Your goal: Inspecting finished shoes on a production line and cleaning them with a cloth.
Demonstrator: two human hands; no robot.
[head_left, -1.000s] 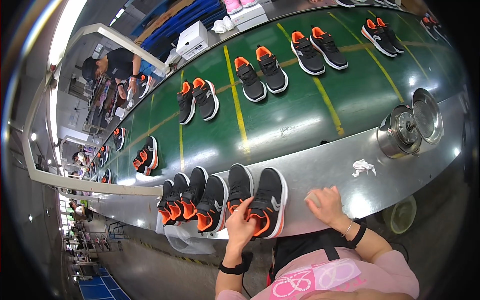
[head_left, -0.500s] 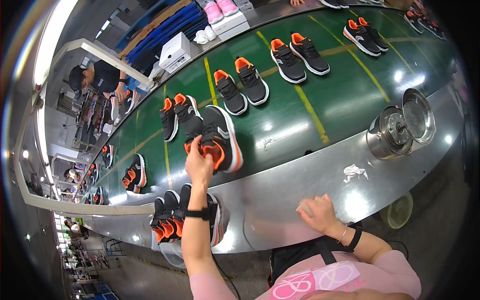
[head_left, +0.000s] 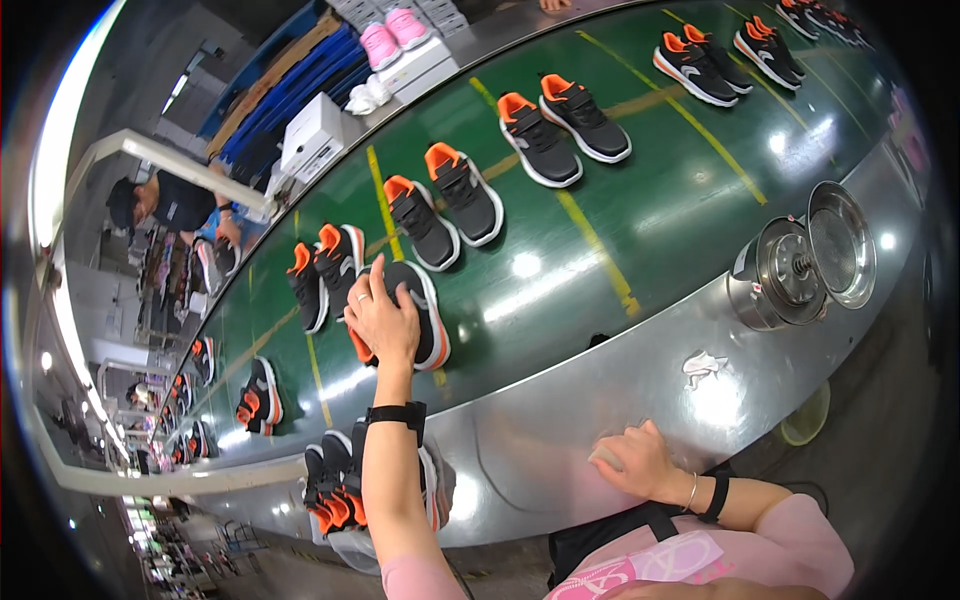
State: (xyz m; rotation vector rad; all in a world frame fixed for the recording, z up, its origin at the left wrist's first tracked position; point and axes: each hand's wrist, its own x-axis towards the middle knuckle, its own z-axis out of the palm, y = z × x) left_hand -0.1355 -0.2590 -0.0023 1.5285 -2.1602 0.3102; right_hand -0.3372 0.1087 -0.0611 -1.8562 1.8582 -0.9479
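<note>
My left hand (head_left: 385,322) lies over a pair of black running shoes (head_left: 431,318) with orange linings and white-and-orange soles, at the near side of the green conveyor belt. Its thumb and fingers are spread across the shoes' tops and partly hide them; it is open. Above the metal ledge, my right hand (head_left: 640,462) is closed round a small pale beige block (head_left: 607,459), whose kind I cannot make out. Under my left forearm, several more such shoes (head_left: 338,478) stand close together on the ledge, partly covered by the arm.
More shoe pairs (head_left: 540,140) line the green belt (head_left: 680,230). On the metal ledge (head_left: 560,420) sit a crumpled white cloth (head_left: 704,369) and a round metal canister (head_left: 775,275) with its lid open. Across the belt, a person (head_left: 180,205) handles shoes near white boxes (head_left: 312,135).
My left hand has loosened its pinch and spread its fingers over the shoes, which now sit lower on the belt. Other pairs appear shifted as the view turned. My right hand keeps its grip.
</note>
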